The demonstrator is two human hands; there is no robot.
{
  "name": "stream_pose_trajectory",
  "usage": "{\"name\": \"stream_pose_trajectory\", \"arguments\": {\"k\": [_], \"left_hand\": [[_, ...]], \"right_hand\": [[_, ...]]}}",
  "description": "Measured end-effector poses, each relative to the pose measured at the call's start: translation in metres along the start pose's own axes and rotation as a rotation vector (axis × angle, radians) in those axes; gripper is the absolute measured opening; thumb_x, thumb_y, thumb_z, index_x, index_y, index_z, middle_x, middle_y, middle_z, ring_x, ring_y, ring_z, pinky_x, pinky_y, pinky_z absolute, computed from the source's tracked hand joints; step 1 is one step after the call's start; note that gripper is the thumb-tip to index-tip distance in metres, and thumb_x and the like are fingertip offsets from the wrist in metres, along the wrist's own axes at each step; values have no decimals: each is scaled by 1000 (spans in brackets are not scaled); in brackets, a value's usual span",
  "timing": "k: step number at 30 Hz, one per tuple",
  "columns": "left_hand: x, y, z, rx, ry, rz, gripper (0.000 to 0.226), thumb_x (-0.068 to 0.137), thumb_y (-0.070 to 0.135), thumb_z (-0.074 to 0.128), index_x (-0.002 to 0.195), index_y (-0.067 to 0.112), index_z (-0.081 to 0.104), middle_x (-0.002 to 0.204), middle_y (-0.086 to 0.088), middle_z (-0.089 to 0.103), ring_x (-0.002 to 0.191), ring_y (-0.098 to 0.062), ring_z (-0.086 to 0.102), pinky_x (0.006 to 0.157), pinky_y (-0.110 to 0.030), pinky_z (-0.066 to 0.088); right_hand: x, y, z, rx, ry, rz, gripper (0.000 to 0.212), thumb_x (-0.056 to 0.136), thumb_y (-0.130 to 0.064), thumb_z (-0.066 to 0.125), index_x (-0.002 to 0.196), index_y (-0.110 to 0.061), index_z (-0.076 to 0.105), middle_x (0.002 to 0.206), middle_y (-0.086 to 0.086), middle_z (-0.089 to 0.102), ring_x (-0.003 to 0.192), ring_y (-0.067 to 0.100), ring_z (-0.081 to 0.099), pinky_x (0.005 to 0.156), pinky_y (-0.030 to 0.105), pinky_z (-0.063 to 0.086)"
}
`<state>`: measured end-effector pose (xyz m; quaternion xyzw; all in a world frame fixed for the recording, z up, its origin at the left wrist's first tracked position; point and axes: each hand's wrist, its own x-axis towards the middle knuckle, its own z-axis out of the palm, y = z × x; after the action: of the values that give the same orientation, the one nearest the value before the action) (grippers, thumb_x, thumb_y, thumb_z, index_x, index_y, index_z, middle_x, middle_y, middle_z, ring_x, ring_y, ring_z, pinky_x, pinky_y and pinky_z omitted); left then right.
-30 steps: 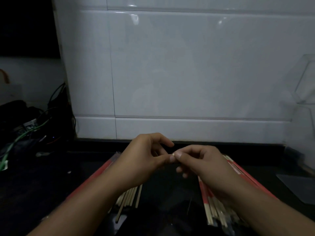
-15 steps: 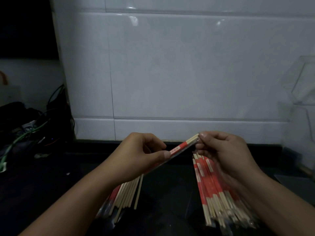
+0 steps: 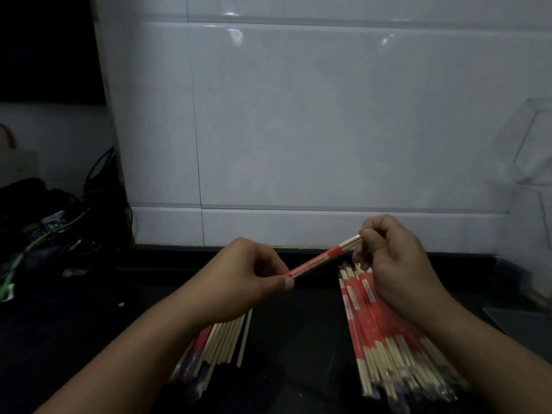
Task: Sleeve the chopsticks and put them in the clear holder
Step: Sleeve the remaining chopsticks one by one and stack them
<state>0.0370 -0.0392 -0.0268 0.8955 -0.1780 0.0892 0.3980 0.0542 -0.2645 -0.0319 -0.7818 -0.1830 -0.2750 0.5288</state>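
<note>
A pair of chopsticks in a red paper sleeve (image 3: 316, 261) is held above the dark counter, slanting up to the right. My left hand (image 3: 239, 282) pinches its lower end and my right hand (image 3: 391, 261) pinches the bare wooden tips at its upper end. Under my left wrist lies a pile of bare wooden chopsticks (image 3: 224, 345). A fanned pile of red-sleeved chopsticks (image 3: 385, 348) lies under my right forearm. The clear holder (image 3: 534, 150) stands at the far right against the wall, partly cut off.
A white tiled wall (image 3: 298, 130) rises just behind the dark counter (image 3: 298, 330). Black and green cables (image 3: 44, 231) crowd the left side. A flat clear sheet (image 3: 519, 321) lies on the counter at the right.
My hands have drawn apart, the right one moving up and right. More of the red sleeve shows stretched between them, where a second ago they met fingertip to fingertip.
</note>
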Motion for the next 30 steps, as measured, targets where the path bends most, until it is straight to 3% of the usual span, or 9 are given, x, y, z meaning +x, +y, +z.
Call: {"name": "stream_pose_trajectory", "arguments": {"k": [6, 9, 12, 15, 19, 22, 25, 28, 30], "left_hand": [[-2, 5, 0, -61, -53, 15, 8, 86, 30, 75, 79, 26, 74, 60, 13, 67, 55, 2, 60, 55, -15, 45], [-3, 8, 2, -126, 22, 19, 9, 86, 28, 75, 78, 24, 76, 64, 6, 69, 57, -1, 61, 57, -16, 47], [-3, 12, 10, -297, 118, 2, 8, 86, 23, 75, 80, 18, 77, 62, 3, 68, 56, -2, 61, 55, -18, 47], [-4, 15, 20, -330, 96, -2, 8, 86, 24, 75, 83, 17, 77, 62, 5, 68, 56, -1, 62, 56, -19, 47], [-7, 18, 21, -292, -26, -11, 23, 84, 44, 70, 84, 22, 76, 69, 4, 72, 60, -3, 64, 63, -23, 51], [-2, 4, 6, 38, 125, -30, 37, 87, 59, 59, 76, 26, 72, 70, 6, 72, 60, -1, 64, 62, -29, 52], [5, -15, -11, 356, 239, -127, 31, 93, 48, 59, 77, 25, 71, 68, 7, 68, 67, -8, 63, 63, -29, 51], [10, -27, -16, 486, 253, -214, 25, 94, 42, 60, 76, 27, 69, 66, 6, 64, 66, -9, 60, 55, -27, 39], [11, -33, -19, 542, 243, -260, 22, 93, 41, 62, 78, 27, 69, 70, 7, 65, 69, -10, 60, 60, -28, 43]], "right_hand": [[-2, 0, -1, -98, 90, -5, 17, 101, -14, 45, 87, -20, 54, 70, 7, 59, 57, 5, 53, 56, 15, 44], [-1, -7, 6, 344, 159, 262, 13, 101, -21, 51, 99, -11, 59, 81, 10, 65, 55, 9, 60, 54, 26, 48], [-2, -15, 11, 716, 72, 502, 26, 98, -28, 53, 106, -5, 61, 93, 14, 67, 58, 19, 63, 54, 31, 48], [-11, -13, 18, 570, -144, 443, 24, 96, -20, 56, 99, -1, 71, 89, 16, 71, 62, 18, 61, 49, 25, 44], [-8, -5, 12, 384, -98, 351, 23, 94, -18, 60, 82, -3, 74, 62, 13, 64, 53, 17, 52, 46, 20, 41], [12, 3, -15, 205, -12, 348, 23, 93, -12, 64, 75, 1, 71, 50, 11, 56, 39, 10, 43, 41, 18, 35], [25, 21, -42, -82, -130, 415, 19, 89, -11, 69, 73, -1, 72, 48, 9, 56, 38, 12, 43, 41, 20, 32], [28, 38, -50, -337, -238, 520, 10, 84, -10, 75, 78, -2, 75, 52, 8, 63, 39, 11, 49, 41, 19, 35], [27, 46, -47, -474, -296, 528, 8, 82, -13, 79, 76, -9, 74, 62, 8, 70, 47, 11, 57, 47, 19, 39]]}}
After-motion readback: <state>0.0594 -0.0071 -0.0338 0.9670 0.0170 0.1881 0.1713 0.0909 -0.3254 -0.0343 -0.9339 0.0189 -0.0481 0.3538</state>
